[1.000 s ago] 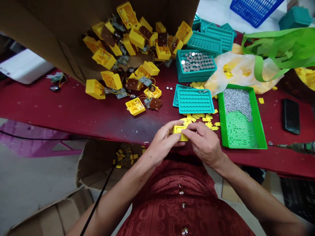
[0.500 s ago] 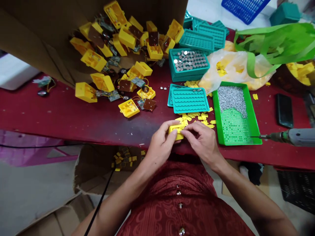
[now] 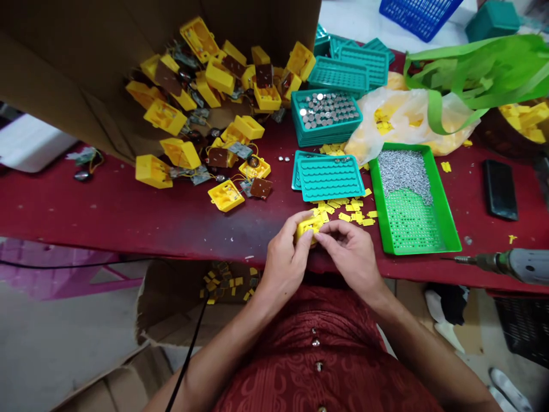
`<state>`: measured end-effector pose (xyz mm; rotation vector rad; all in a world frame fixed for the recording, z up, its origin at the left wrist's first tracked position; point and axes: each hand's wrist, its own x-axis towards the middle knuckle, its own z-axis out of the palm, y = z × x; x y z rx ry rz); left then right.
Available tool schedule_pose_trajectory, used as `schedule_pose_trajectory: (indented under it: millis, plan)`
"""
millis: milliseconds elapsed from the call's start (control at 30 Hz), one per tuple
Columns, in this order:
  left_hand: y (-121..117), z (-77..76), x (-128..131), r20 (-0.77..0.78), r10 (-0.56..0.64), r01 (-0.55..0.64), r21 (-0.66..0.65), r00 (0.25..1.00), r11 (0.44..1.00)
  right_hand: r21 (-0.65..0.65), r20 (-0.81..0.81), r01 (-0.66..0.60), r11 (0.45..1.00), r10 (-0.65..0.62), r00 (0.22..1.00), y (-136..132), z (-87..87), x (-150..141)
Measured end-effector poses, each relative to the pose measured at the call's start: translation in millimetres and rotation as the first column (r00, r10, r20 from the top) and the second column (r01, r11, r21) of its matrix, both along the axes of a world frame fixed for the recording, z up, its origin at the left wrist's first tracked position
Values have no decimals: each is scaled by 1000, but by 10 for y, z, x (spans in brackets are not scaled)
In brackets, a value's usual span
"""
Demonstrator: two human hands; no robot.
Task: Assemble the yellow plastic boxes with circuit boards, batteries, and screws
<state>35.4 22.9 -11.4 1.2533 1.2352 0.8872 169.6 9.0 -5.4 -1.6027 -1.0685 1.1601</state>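
Note:
My left hand [image 3: 289, 252] is closed round a small yellow plastic case [image 3: 303, 226], thumb on its near side and fingers behind. The case's hollow inside partly shows. At its right edge my right hand [image 3: 354, 246] pinches with thumb and index finger; whatever lies between those fingertips is too small or hidden to make out. Just beyond the hands, small yellow plastic tabs [image 3: 355, 216] lie scattered on the red table [image 3: 171, 220]. Behind them sits a teal ridged tray [image 3: 330, 178] with a few button cells at its far edge.
Right of the hands stands a green tray [image 3: 446, 229] of small screws [image 3: 405, 169], near an electric screwdriver [image 3: 521, 266] and a black phone [image 3: 500, 190]. Yellow cases with wired circuit boards [image 3: 225, 195] spill from a cardboard box [image 3: 86, 63]. Stacked teal trays [image 3: 328, 134] hold button cells.
The yellow case has tilted in my left hand, showing more of its inside. My right fingertips stay at its edge. The screwdriver tip no longer overlaps the green tray; the view has shifted slightly.

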Motion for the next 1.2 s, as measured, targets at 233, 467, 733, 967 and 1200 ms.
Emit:
schedule_pose_trajectory:
  millis: [233,467,733,967,1200]
  plan:
    - [-6,-66,-7,-19,-70,70,6,997,998,-41,187,-205,978,209,960,131,62,155]
    - [22,-10,-19,-124,-143,154,83,982,985,-104,239,-324,940,340,910,278,211,261]
    - [18,60,-23,-92,-153,153,-17,984,988,-98,241,-220,971,238,941,257,193,191]
    - [49,45,-7,202,-62,105,-211,978,972,41,349,-249,968,220,911,200,245,123]
    - [30,46,-18,418,47,97,-317,907,944,-25,246,-257,966,255,935,182,189,201]
